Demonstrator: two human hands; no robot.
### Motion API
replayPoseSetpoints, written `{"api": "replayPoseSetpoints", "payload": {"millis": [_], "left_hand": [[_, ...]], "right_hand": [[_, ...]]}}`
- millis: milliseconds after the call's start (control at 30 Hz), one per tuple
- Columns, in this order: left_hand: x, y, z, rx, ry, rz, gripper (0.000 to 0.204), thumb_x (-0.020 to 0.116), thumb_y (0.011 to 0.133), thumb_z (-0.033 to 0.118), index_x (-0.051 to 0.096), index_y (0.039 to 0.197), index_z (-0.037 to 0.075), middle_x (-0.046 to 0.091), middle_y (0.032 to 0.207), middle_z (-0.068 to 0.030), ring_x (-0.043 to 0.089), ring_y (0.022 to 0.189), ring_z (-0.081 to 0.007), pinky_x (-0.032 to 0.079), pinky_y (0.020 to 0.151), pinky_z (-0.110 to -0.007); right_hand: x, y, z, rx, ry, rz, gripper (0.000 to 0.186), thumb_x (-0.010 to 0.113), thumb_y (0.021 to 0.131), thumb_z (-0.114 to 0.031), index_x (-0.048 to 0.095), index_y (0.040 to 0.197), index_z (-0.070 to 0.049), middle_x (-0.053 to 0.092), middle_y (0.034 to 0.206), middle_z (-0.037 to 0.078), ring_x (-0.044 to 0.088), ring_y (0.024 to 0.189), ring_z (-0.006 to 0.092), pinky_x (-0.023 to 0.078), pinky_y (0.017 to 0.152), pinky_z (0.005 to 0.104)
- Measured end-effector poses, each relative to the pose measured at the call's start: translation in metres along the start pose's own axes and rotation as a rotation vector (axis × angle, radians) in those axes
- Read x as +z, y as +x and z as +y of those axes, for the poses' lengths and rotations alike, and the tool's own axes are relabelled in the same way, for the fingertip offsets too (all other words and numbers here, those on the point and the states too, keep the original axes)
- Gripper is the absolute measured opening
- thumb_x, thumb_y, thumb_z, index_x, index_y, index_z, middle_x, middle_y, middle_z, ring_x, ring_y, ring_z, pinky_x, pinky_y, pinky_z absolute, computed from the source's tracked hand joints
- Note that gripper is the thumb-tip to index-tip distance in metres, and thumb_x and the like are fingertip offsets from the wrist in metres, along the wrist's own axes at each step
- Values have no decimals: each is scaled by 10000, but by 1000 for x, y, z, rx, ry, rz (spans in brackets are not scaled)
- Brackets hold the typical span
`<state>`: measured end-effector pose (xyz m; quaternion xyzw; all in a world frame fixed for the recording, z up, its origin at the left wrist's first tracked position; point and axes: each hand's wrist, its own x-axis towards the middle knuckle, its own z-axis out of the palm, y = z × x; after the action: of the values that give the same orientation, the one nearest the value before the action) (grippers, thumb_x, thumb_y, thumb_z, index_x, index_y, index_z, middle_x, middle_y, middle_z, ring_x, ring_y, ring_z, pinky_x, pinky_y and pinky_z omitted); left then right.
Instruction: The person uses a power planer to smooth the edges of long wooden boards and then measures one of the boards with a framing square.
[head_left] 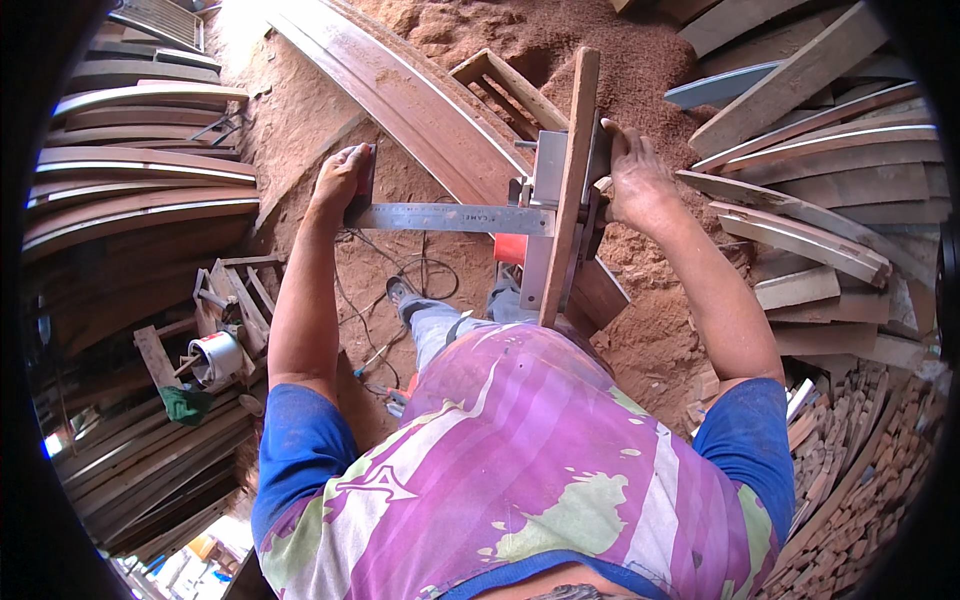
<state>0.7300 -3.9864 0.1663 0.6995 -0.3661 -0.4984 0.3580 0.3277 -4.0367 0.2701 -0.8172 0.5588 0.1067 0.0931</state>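
My left hand is closed round the dark stock of a try square. Its steel blade runs rightward, and the far end reaches a power tool with a silver metal plate and a red part. A narrow wooden strip lies lengthwise along that plate, crossing near the blade's tip. On the tool's right side, my right hand grips its dark body; some fingers are hidden behind it. The exact kind of power tool cannot be made out.
A long wide plank slants beyond the tool, beside a small wooden frame. Curved boards are stacked at left, more boards at right. Black cable loops near my feet. A white bucket stands at lower left.
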Motion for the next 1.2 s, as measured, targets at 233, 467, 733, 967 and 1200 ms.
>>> {"api": "replayPoseSetpoints", "payload": {"millis": [233, 467, 733, 967, 1200], "left_hand": [[5, 18, -5, 77, -78, 12, 265, 499, 960, 341, 603, 901, 104, 445, 609, 86, 375, 498, -34, 292, 457, -222], [2, 32, -15, 50, -94, -21, 265, 513, 955, 332, 616, 915, 91, 450, 611, 86, 375, 500, -34, 303, 459, -222], [-8, 33, -22, -64, -83, -38, 256, 525, 948, 362, 624, 886, 134, 489, 651, 38, 475, 570, -89, 386, 499, -264], [21, 42, -107, -101, -1124, 371, 280, 488, 969, 359, 580, 929, 98, 600, 771, -34, 603, 659, -184, 545, 655, -326], [139, 21, -111, -297, -946, 262, 183, 530, 955, 247, 557, 1075, 112, 639, 914, -34, 622, 736, -185, 519, 645, -324]], "right_hand": [[-2, 3, -2, -9, -86, -73, 1035, 827, 579, -198, 242, 1401, 31, 375, 1325, 201, 388, 1250, 346, 413, 1015, 430], [0, 2, 2, -34, -97, -77, 982, 769, 640, -171, 213, 1422, 41, 346, 1386, 225, 376, 1272, 353, 391, 1027, 428], [0, 3, 3, -43, -72, -85, 944, 749, 688, -168, 198, 1426, 37, 341, 1394, 224, 336, 1312, 371, 371, 1048, 447], [3, 1, 5, -110, -53, 22, 947, 753, 633, -126, 234, 1408, 38, 362, 1361, 233, 419, 1216, 364, 413, 1008, 430], [-8, -3, -2, -103, -50, 33, 954, 795, 572, -120, 291, 1369, 25, 436, 1230, 190, 435, 1174, 361, 451, 962, 419]]}}
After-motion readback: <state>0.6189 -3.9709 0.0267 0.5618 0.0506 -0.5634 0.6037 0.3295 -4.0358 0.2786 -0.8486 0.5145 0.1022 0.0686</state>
